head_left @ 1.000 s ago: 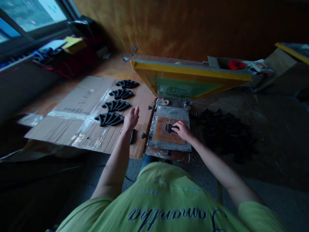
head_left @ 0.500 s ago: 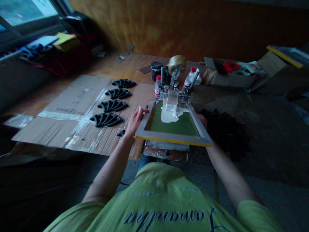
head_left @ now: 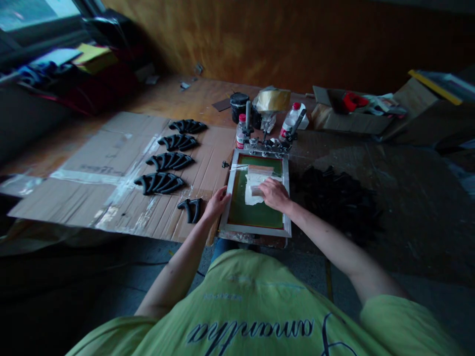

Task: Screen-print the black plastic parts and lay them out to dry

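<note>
A screen frame with green mesh lies flat below a metal clamp bar. White paste is spread on the mesh around a squeegee. My right hand is closed on the squeegee's near side, over the paste. At the frame's left edge, my left hand has its fingers closed on the rim. Several rows of black curved parts lie on cardboard to the left, with a smaller group close to my left hand.
A dark heap of black parts is on the right. Behind the clamp are two red-capped bottles, a black tub and a tape roll. An open carton stands at the back right.
The frame has come down from its raised, tilted position to lie flat. My right hand has left its right edge and taken hold of the squeegee. More black parts show beside my left hand.
</note>
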{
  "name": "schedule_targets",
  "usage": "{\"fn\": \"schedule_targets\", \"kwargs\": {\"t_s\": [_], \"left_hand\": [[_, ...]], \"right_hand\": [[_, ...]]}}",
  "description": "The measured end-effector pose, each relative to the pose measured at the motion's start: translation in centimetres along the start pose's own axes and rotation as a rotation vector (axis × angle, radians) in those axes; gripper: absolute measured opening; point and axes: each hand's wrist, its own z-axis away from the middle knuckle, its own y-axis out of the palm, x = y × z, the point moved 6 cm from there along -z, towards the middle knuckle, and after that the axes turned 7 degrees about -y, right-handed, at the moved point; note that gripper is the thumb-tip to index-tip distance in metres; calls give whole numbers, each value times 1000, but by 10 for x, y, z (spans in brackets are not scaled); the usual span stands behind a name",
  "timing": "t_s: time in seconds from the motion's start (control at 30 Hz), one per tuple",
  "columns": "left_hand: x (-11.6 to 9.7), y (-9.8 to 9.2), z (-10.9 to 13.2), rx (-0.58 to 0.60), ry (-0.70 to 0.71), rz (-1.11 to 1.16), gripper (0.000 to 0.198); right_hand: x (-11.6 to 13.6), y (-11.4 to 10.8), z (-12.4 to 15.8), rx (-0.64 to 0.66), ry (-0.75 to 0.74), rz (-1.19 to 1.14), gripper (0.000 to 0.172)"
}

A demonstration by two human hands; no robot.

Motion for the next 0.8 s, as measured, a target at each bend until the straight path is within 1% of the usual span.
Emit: {"fn": "schedule_targets", "kwargs": {"t_s": [0.07, 0.1, 0.17, 0.23, 0.27, 0.33, 0.37, 0.43, 0.5, 0.53, 0.6, 0.63, 0.73, 0.77, 0.8], "left_hand": [[1, 1, 1, 0, 1, 1, 59], [1, 1, 1, 2, 5, 1, 58], [3, 2, -1, 10, 24, -7, 57], [3, 4, -2, 23, 57, -26, 59], [3, 4, -3, 27, 70, -30, 60], [4, 4, -4, 35, 78, -21, 62], [5, 4, -4, 39, 74, -10, 63], [5, 4, -2, 57, 53, 21, 66], [4, 5, 1, 76, 33, 54, 68], [2, 5, 3, 77, 25, 64, 68], [-2, 3, 8, 76, 10, 74, 71], [-5, 1, 10, 75, 2, 75, 72], [-20, -6, 19, 106, -11, 103, 78], [-28, -9, 21, 112, 4, 121, 78], [-38, -12, 24, 112, 31, 145, 76]], "right_hand": [[8, 0, 15, 31, -131, -36, 26], [10, -1, 19, 49, -185, -60, 27], [8, -6, 18, 72, -231, -94, 21], [4, -9, 12, 38, -181, -82, 14], [2, -10, 10, 4, -142, -64, 14], [6, -5, 11, -61, -86, -34, 21], [10, -1, 15, -78, -82, -33, 25], [19, 9, 26, -80, -104, -63, 30], [22, 11, 32, -63, -112, -103, 27], [20, 9, 31, -59, -97, -119, 23], [9, -3, 17, -91, -11, -141, 21], [2, -11, 6, -125, 48, -149, 26], [-27, -40, -28, -229, 194, -170, 55], [-38, -49, -36, -252, 219, -179, 60], [-52, -58, -40, -275, 239, -192, 61]]}}
